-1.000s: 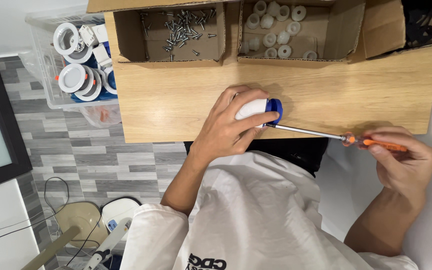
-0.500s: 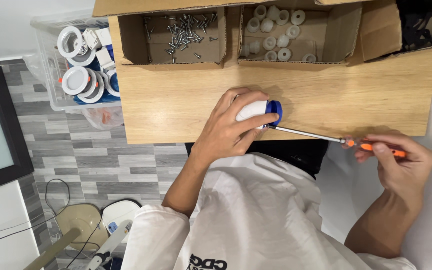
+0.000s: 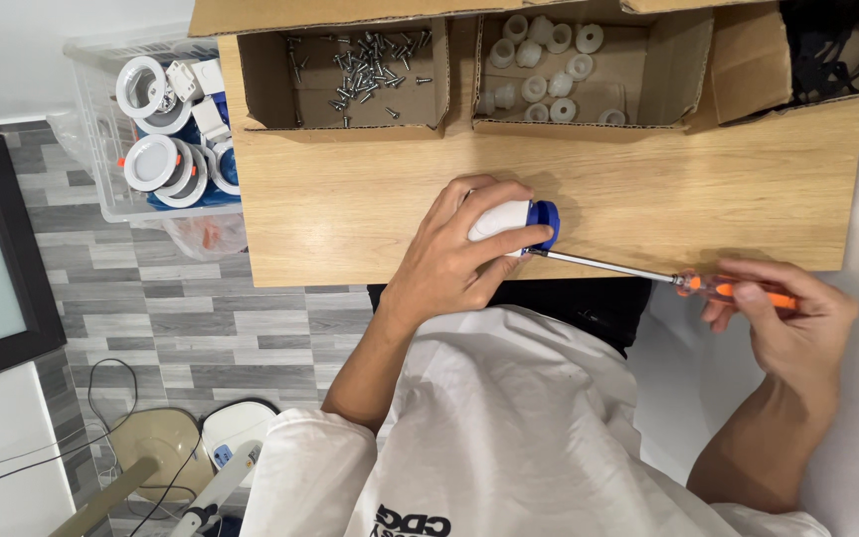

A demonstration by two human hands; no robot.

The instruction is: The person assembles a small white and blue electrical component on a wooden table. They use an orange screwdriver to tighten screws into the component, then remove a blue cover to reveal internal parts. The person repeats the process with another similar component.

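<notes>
Head view, looking straight down on a wooden table (image 3: 648, 189). Left hand (image 3: 464, 254) is wrapped around a white and blue fitting (image 3: 517, 221) near the table's front edge; fingers curl over its top and the thumb presses along its underside, so only the white body and the blue end cap show past the fingertips. The fitting lies on its side, blue end pointing to the person's right.

Right hand (image 3: 787, 318) sits off the table's corner, fingers closed around the orange handle of a screwdriver (image 3: 648, 273). The metal shaft runs leftward and slightly up; its tip meets the fitting just below the blue cap, beside the left thumb tip.

At the table's far edge: one cardboard box of loose screws (image 3: 365, 55), and beside it a second box of small white parts (image 3: 549, 70). To the left, off the table, a clear plastic bin (image 3: 91, 119) holds round white fixtures (image 3: 151, 159).
</notes>
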